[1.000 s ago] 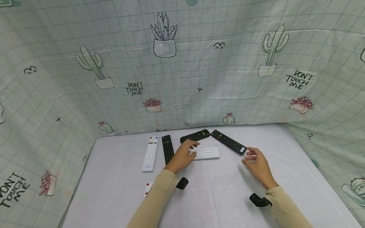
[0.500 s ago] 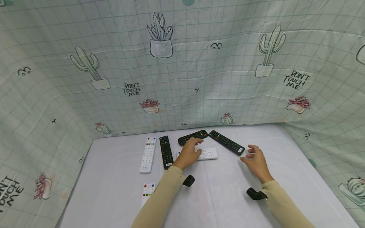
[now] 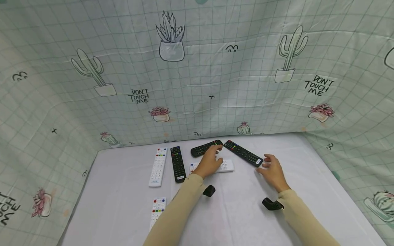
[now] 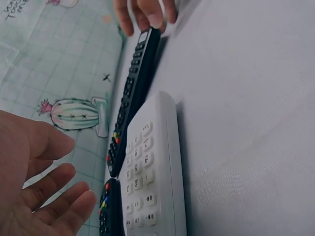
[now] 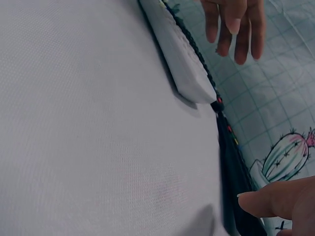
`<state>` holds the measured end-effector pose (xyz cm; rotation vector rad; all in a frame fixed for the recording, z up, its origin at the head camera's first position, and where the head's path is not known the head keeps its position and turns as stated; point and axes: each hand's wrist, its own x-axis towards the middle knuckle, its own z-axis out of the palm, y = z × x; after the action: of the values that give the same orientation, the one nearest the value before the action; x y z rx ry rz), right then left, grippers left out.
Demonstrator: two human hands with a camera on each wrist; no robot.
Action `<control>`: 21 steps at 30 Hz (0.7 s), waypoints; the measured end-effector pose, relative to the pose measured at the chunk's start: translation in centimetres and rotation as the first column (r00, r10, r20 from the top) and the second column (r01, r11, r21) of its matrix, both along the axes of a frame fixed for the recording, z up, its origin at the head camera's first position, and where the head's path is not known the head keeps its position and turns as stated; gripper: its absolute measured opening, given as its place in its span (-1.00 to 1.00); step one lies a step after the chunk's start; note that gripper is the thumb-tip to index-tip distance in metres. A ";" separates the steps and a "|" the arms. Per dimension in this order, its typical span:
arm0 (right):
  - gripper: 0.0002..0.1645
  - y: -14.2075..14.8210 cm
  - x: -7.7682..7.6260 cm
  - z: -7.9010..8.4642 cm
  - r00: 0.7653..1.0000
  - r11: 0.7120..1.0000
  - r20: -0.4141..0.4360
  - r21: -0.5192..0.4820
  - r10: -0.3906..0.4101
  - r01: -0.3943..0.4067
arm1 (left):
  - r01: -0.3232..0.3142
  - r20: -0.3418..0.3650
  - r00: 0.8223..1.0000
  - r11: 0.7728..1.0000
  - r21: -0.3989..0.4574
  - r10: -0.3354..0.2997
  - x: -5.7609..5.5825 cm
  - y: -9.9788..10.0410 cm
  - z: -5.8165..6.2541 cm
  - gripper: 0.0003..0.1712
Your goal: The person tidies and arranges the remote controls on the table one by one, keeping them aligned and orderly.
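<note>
A long black plastic remote control with rows of small buttons (image 3: 243, 153) is laid aslant near the back of the white cloth-covered table (image 3: 234, 212), its near end set right at the fingertips of the right hand (image 3: 274, 173). The thumb and fingers of that hand are held apart and loosely bent, with the remote's end placed close before the gap between them; whether the plastic is touched cannot be told.

A white rectangular plastic remote control with pale buttons (image 3: 228, 166) is laid crosswise under the left hand (image 3: 210, 162), and is partly hidden by it in the head view. The left thumb and fingers are parted, relaxed and free of any object; in the left wrist view they are seen raised above the remotes. Just beyond this hand, a shorter black remote control with rounded ends (image 3: 200, 149) is partly covered by the fingers in the head view.

Farther to the left, a straight black plastic remote control (image 3: 178, 164) and a long white plastic remote control (image 3: 158, 167) are laid side by side, apart from both hands.
</note>
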<state>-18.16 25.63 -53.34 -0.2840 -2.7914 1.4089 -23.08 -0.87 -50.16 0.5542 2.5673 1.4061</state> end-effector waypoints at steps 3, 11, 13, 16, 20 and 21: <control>-0.08 0.0 -0.3 -0.1 1.000 1.000 -0.004 0.004 0.005 -0.005 | -0.004 0.021 1.000 1.000 0.002 0.004 -0.4 0.4 -0.1 -0.39; -0.11 -0.1 -0.9 -0.3 1.000 0.999 0.001 0.046 0.024 -0.024 | -0.008 0.059 0.998 1.000 0.001 0.008 -1.2 1.6 0.0 -0.38; -0.12 -0.2 -0.9 -0.4 1.000 0.998 -0.004 0.052 0.025 -0.025 | -0.011 0.063 0.998 1.000 -0.006 0.011 -1.3 1.9 -0.1 -0.37; -0.14 -0.3 -0.9 -0.4 1.000 0.998 -0.015 0.064 0.025 -0.024 | -0.014 0.077 0.997 1.000 -0.016 0.015 -1.5 2.1 -0.2 -0.36; -0.19 -0.4 -0.9 -0.5 1.000 0.997 -0.021 0.079 0.020 -0.019 | -0.013 0.099 0.995 1.000 -0.027 0.015 -1.7 2.5 -0.4 -0.34; -0.21 -0.5 -0.9 -0.5 1.000 0.997 -0.022 0.080 0.019 -0.017 | -0.013 0.101 0.995 0.999 -0.036 0.017 -1.8 2.6 -0.5 -0.33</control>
<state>-19.01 25.17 -53.83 -0.2415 -2.8307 1.2909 -24.85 1.74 -50.62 0.4472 2.5162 1.3542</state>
